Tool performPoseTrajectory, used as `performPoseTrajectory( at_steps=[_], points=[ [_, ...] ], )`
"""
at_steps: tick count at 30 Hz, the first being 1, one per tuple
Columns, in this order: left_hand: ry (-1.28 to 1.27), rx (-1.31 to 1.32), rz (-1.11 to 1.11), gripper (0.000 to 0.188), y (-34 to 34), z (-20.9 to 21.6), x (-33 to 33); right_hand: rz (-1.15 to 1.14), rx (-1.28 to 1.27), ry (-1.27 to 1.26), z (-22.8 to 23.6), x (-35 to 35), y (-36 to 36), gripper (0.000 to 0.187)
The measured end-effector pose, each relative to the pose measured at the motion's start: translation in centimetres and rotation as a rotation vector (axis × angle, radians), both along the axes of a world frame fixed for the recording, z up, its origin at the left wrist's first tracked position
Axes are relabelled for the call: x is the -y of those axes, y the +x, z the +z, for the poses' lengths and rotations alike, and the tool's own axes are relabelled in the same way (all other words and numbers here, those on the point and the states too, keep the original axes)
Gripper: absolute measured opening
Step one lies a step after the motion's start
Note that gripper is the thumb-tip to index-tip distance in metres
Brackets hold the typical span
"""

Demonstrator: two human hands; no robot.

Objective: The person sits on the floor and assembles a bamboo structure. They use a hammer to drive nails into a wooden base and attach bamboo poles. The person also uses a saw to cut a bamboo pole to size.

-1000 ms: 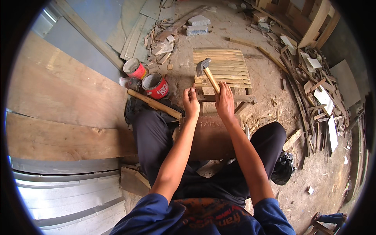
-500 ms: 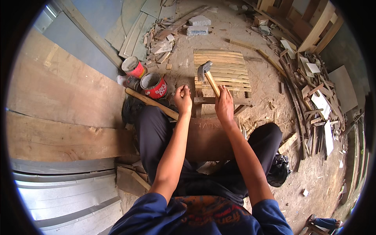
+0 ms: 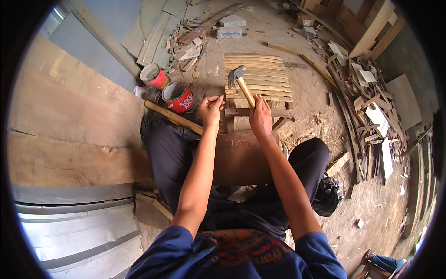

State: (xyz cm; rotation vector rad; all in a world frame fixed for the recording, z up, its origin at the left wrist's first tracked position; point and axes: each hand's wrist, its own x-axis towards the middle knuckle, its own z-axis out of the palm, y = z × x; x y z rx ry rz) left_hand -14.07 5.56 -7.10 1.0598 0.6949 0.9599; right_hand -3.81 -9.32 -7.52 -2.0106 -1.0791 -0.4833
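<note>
My right hand [image 3: 261,117] is closed round the wooden handle of a claw hammer [image 3: 245,88], whose grey head points up and to the left. The hammer is held over a small slatted wooden stand [image 3: 272,74], in front of my knees. To the left of the hammer, my left hand [image 3: 211,110] is pinched, thumb against fingertips. Whatever sits in that pinch, if anything, is too small to make out. Between my legs, just below both hands, lies a brown wooden board [image 3: 239,160].
Red paint cans [image 3: 179,98] and a round wooden pole [image 3: 173,117] are by my left knee. Large wooden planks [image 3: 74,160] fill the left side. Scrap wood [image 3: 371,125] is heaped at the right. Concrete blocks [image 3: 229,32] lie farther off. Another person's leg [image 3: 388,262] shows at lower right.
The view has shifted slightly, so most things sit a little farther left. My left hand has turned, and its pinched fingertips now point right toward the hammer. The right hand keeps its grip.
</note>
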Motion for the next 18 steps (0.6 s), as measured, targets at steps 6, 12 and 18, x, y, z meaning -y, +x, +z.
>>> performPoseTrajectory(
  at_steps=[6,12,18],
  points=[
    [-0.009,-0.029,-0.098,0.015,-1.1,0.8,-0.5,-0.025,0.024,0.007,-0.1,-0.3,-0.2,0.026],
    [-0.029,-0.089,-0.113,0.024,-2.0,1.1,-0.4,-0.041,0.013,-0.007,0.1,-0.2,-0.4,0.027],
    [-0.06,-0.032,-0.199,0.03,-2.6,0.1,-0.6,-0.038,0.008,-0.008,0.2,-0.4,-0.4,0.027]
  ],
)
